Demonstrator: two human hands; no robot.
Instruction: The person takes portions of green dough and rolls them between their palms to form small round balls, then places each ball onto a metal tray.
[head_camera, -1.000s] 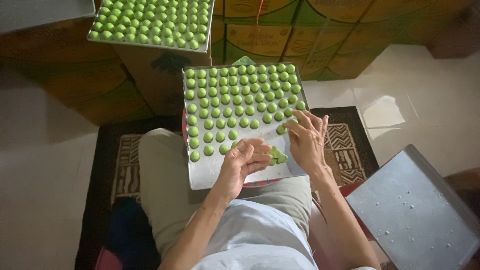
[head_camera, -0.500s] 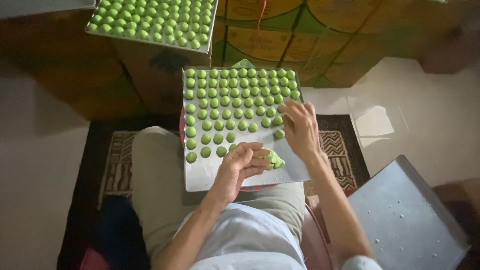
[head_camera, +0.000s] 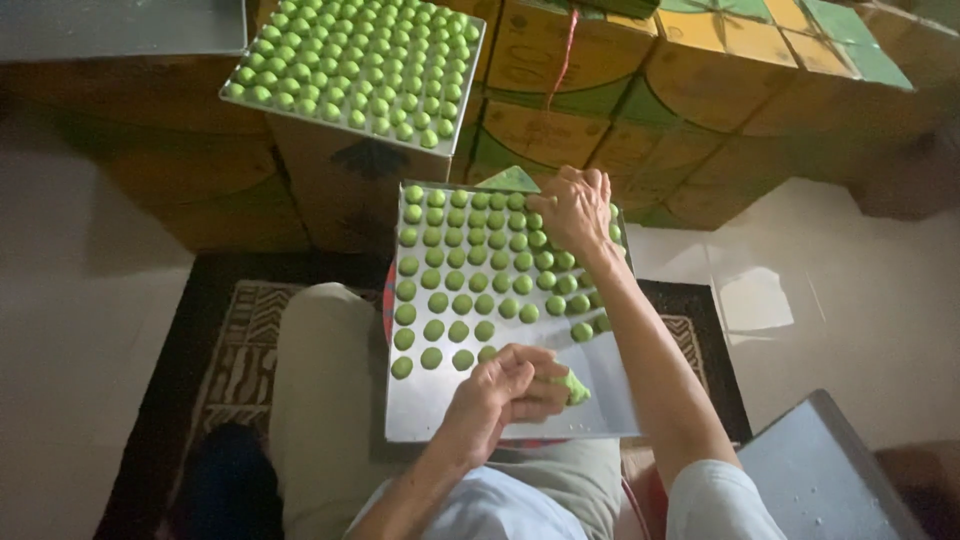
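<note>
Change: right hand (head_camera: 575, 208) was near the tray's right edge a moment ago; now it is stretched to the far right corner, fingers spread wide over the small green dough balls (head_camera: 470, 260).
Left hand: left hand (head_camera: 505, 390) stayed at the near edge, fingers pinched on a soft green dough lump (head_camera: 573, 387).
Tray: flat silver metal tray (head_camera: 425, 415) rests on the person's lap.
Room: dark patterned rug (head_camera: 235, 345) on a pale floor; another full tray of green balls (head_camera: 360, 65) on yellow and green boxes (head_camera: 700, 80); empty grey tray (head_camera: 830, 470) at right.

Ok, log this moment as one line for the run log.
left hand: holds green dough lump | right hand: on far rows of green balls | metal tray: on lap
</note>
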